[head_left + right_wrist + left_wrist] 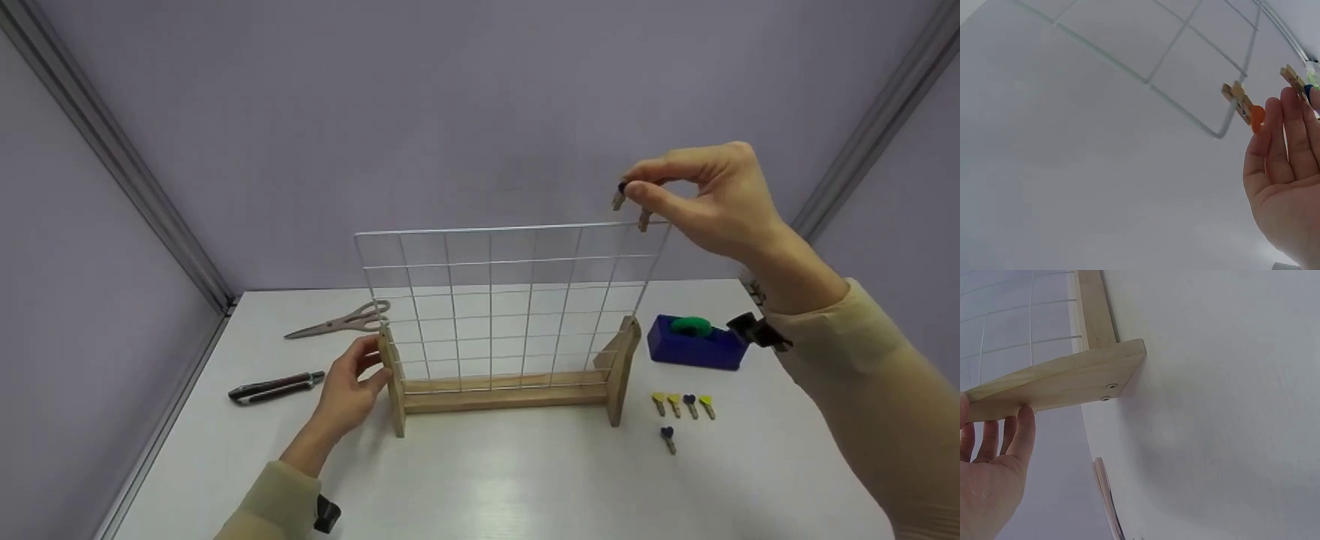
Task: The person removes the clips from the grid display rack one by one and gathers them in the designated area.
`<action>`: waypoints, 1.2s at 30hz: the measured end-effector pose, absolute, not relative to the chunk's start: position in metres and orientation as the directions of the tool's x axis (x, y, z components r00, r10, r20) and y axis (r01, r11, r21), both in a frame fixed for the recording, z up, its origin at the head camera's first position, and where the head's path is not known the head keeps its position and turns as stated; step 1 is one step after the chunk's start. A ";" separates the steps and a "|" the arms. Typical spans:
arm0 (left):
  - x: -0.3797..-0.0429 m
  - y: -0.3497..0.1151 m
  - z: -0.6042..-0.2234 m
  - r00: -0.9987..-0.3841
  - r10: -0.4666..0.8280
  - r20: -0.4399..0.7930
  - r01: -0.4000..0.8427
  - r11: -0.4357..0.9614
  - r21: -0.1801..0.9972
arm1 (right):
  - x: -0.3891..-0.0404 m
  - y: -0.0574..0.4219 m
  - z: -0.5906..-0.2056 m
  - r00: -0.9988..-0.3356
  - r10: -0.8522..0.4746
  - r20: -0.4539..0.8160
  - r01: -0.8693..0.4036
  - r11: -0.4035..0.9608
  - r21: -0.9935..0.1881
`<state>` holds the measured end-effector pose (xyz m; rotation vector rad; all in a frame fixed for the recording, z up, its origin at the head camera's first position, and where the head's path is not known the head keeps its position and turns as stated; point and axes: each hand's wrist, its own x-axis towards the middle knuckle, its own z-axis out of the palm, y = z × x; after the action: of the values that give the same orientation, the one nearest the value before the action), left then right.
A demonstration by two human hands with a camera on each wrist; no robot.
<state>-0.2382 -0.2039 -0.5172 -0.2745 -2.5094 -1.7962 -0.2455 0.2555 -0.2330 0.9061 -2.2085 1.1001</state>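
Observation:
A white wire grid [490, 300] stands upright in a wooden stand [506, 399]. My left hand [349, 397] grips the stand's left side panel [1072, 382], thumb and fingers on either side of it. Above the grid's top right corner, my right hand [720, 199] pinches a mini clothespin [1293, 81] by its dark blue heart, apart from the wire. Just below those fingertips, a clothespin with an orange heart [1242, 106] is clipped on the grid near its corner.
Several mini clothespins [675, 405] with yellow or dark blue hearts lie at the right. Behind them sits a blue tape dispenser [697, 354] with green tape. Left of the stand lie scissors [341, 324] and a dark utility knife [274, 388].

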 end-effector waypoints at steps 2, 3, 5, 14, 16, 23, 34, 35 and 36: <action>-0.238 -0.204 -0.517 -0.984 0.111 0.142 0.169 0.308 0.936 | -0.238 0.261 -0.231 -0.618 -0.316 0.720 -0.776 0.395 -0.492; -0.238 -0.205 -0.517 -0.983 0.107 0.147 0.174 0.308 0.935 | -0.234 0.265 -0.231 -0.604 -0.305 0.736 -0.789 0.360 -0.498; -0.238 -0.205 -0.516 -0.983 0.099 0.155 0.178 0.307 0.935 | -0.225 0.273 -0.235 -0.587 -0.281 0.759 -0.803 0.321 -0.502; -0.241 -0.206 -0.515 -0.981 0.112 0.155 0.182 0.289 0.940 | -0.193 0.324 -0.314 -0.769 -0.195 0.609 -0.597 0.560 -0.574; -0.241 -0.206 -0.515 -0.981 0.116 0.153 0.180 0.283 0.942 | -0.189 0.337 -0.339 -0.826 -0.174 0.536 -0.527 0.577 -0.624; -0.241 -0.203 -0.514 -0.979 0.117 0.167 0.195 0.293 0.936 | -0.177 0.384 -0.426 -0.968 -0.098 0.232 -0.245 0.583 -0.775; -0.238 -0.203 -0.515 -0.975 0.116 0.188 0.215 0.289 0.933 | -0.165 0.418 -0.505 -0.969 -0.035 -0.246 0.157 0.682 -0.715; -0.238 -0.204 -0.515 -0.975 0.119 0.186 0.213 0.290 0.933 | -0.164 0.417 -0.510 -0.960 -0.029 -0.278 0.184 0.684 -0.706; -0.238 -0.204 -0.515 -0.976 0.121 0.182 0.211 0.292 0.933 | -0.163 0.416 -0.514 -0.953 -0.024 -0.303 0.205 0.686 -0.698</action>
<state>-0.2376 -0.2043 -0.5154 -0.3171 -2.4624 -1.7978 -0.1634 0.4164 -0.5141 -0.1732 -3.1465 1.3646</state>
